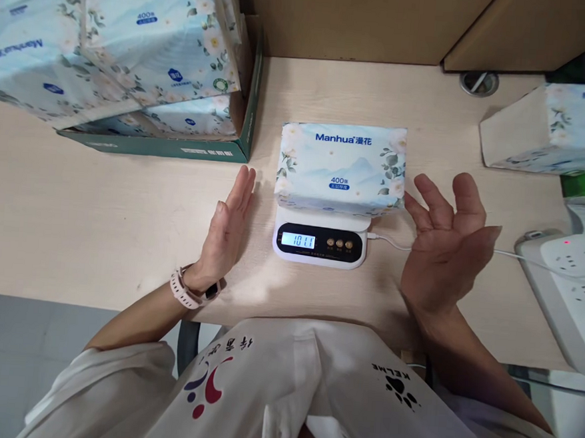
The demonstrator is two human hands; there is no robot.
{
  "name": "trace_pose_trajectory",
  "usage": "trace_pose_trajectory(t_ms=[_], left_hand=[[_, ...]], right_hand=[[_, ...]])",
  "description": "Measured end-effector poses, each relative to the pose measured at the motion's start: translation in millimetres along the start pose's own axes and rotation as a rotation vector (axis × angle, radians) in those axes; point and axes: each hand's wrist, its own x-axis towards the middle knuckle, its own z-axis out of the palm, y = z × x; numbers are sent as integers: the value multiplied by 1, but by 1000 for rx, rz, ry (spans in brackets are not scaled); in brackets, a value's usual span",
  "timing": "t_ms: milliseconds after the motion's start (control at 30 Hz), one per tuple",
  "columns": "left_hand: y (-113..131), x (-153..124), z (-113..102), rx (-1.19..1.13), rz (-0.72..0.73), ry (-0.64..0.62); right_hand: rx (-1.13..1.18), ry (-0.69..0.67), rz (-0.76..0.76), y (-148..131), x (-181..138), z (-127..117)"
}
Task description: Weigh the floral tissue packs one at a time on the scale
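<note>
Left hand (224,231), fingers pressed together, palm facing inward, apart from the pack; right hand (443,256), fingers spread and slightly curled, palm upturned, fingertips just beside the pack's right edge, contact uncertain; Manhua 400-sheet tissue pack (341,166), floral on pale blue, lying on the digital kitchen scale (321,245), lit display seemingly reading 101.1; white cable (394,243), plugged into the scale's right side; pink-strapped watch (184,290), left wrist; power strip (570,265), right; second tissue pack (582,132), far right; green-edged carton (162,146) of stacked tissue packs (157,43), far left; all upon a pale wood-grain tabletop (96,232).
</note>
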Motion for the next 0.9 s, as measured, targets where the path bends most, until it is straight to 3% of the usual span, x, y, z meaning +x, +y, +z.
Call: trace_pose_trajectory(t_ms=[267, 600, 900], left_hand=[[-4, 2, -2, -12, 43, -15], [0, 3, -3, -52, -10, -11], [0, 8, -7, -131, -62, 4]], right_hand=[[25, -53, -3, 1, -1, -2], [-6, -25, 103, -3, -3, -1], [-49, -27, 76, 1, 0, 0]])
